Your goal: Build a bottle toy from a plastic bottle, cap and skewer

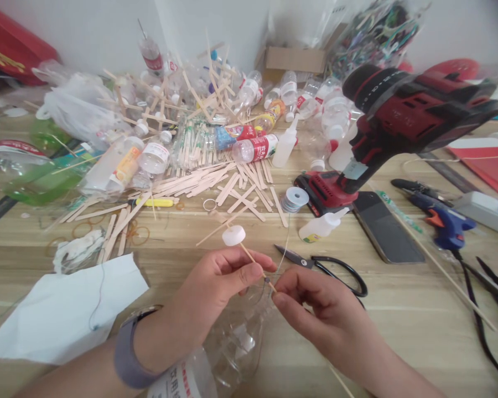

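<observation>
My left hand (224,276) pinches a thin wooden stick (248,252) between thumb and fingers. A white bottle cap (233,235) is threaded on the stick, with crossed flat wooden pieces just beyond it. The fingertips of my right hand (311,301) are closed at the stick's near end, beside a small dark wrap of thread or wire (266,280). From there a thin strand leads up toward a spool (294,199). Under my hands lies a clear plastic bottle (236,342), partly hidden by my left forearm. Black-handled scissors (340,271) rest just beyond my right hand.
A red cordless drill (382,121) stands at right, near a phone (388,226) and blue glue gun (444,215). A small glue bottle (321,225) lies beside the spool. Wooden craft sticks (191,182) and plastic bottles crowd the back. White paper (74,309) lies left.
</observation>
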{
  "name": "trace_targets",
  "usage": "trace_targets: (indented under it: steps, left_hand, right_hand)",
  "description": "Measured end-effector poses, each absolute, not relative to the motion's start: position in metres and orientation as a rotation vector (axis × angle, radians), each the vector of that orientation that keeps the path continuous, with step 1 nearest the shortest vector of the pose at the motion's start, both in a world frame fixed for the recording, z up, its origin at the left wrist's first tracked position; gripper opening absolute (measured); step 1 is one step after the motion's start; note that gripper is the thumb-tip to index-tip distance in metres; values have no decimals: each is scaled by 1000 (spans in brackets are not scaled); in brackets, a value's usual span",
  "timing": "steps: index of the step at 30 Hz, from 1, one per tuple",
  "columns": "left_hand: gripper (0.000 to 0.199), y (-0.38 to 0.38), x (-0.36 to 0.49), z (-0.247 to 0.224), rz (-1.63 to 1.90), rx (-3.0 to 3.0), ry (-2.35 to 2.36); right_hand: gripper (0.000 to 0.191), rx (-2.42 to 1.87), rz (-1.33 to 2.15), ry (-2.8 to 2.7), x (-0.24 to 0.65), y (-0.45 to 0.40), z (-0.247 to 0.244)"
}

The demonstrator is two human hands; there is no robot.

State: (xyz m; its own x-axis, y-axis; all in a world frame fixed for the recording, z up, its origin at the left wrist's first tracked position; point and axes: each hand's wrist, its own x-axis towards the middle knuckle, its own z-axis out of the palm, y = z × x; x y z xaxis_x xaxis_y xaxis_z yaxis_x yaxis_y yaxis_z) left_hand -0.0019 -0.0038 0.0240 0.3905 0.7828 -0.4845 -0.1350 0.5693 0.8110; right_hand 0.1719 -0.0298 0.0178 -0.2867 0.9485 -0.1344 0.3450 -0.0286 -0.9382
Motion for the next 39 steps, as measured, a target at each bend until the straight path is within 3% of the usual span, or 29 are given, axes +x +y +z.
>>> trace_targets:
  steps: [9,20,39]
  left_hand:
    - [15,-3,-2,23,679,799,974]
    - [25,-4,-5,26,593,1021,1077]
    - [19,-3,-4,24,645,1005,951]
  right_hand:
    - [20,-1349,1323,-1652,172,-31,18]
    - [23,-1341,1240,-1684,173,-30,19]
    - [24,-1339,1155,-1759,173,-32,20]
